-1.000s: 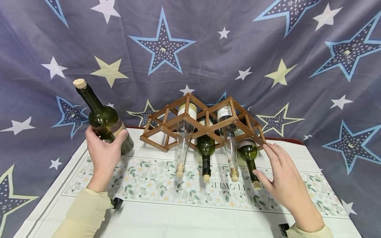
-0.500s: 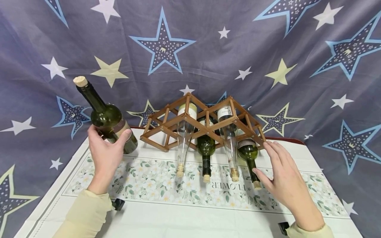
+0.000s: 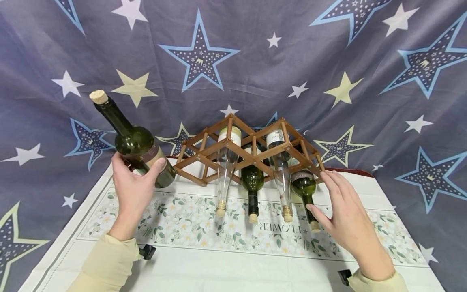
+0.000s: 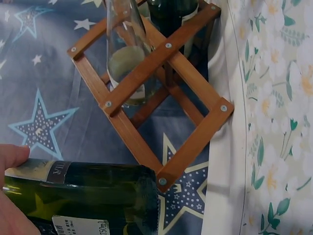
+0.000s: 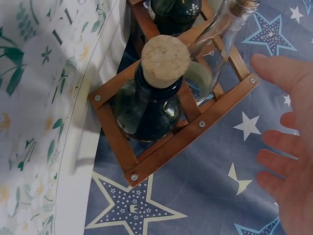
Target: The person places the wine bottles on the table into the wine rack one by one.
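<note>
My left hand [image 3: 135,186] grips a corked green wine bottle [image 3: 136,142] round its labelled body, neck tilted up to the left and base toward the rack. In the left wrist view the bottle's base [image 4: 146,198] overlaps the lower corner of the wooden wine rack [image 4: 190,142]. My right hand [image 3: 350,215] has its fingers extended, fingertips at the rack's right end, thumb near the neck of a green bottle [image 3: 303,186]. Lying in the rack, corks toward me, are that bottle, two clear bottles [image 3: 226,162] [image 3: 281,162] and another green bottle [image 3: 251,178]. The rack's leftmost lower cell holds no bottle.
The rack stands at the back of a white-covered table [image 3: 233,271] with a floral runner [image 3: 182,227] across it. Right behind hangs a grey-blue curtain [image 3: 255,73] printed with stars. Black wrist mounts [image 3: 147,252] stick out beside both sleeves.
The bottle in my left hand has moved right, toward the rack, and tilted further over. My right hand has shifted only slightly left. The rack and its bottles stay put.
</note>
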Available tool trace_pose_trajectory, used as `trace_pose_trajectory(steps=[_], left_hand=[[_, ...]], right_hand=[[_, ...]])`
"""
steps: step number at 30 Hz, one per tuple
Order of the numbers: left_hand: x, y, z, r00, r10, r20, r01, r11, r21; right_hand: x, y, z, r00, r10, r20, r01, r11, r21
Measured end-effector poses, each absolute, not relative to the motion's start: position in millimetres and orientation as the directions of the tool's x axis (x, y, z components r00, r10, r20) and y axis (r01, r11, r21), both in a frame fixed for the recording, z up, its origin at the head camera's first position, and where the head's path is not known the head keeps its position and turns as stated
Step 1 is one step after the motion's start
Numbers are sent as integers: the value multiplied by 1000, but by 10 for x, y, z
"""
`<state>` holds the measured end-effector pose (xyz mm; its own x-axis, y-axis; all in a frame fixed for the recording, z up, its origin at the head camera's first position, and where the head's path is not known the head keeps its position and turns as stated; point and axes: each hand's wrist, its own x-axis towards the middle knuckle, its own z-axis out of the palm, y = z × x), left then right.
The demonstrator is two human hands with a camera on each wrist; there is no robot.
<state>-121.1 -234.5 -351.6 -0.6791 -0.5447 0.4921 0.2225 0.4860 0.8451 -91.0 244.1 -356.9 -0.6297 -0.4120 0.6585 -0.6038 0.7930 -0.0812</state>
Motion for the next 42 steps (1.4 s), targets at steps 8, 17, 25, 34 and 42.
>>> trace_pose_trajectory(steps=[8,17,25,34,42], left_hand=[[-1063,-2127,-3275,-668,-540,512,263,472,842],[-1171,-2158,-3363,-652,-528,545,327,452,830],[-997,-1924,-3118,-649,-502,572,411,401,819],[-966,-1803,-3026,-627,-488,608,494,354,794],[-993,-1732,-3004,-619,-469,630,577,274,770]], right_hand=[[-930,2392,-3516,-657,-413,630,-587,805,-84],[-970,2307,-3442,-623,-420,660,-617,782,-86],[-991,2209,-3388,-578,-418,701,-656,748,-95],[-1017,2064,-3317,-525,-409,746,-713,690,-123],[-1018,1968,-3277,-543,-415,730,-707,695,-131]])
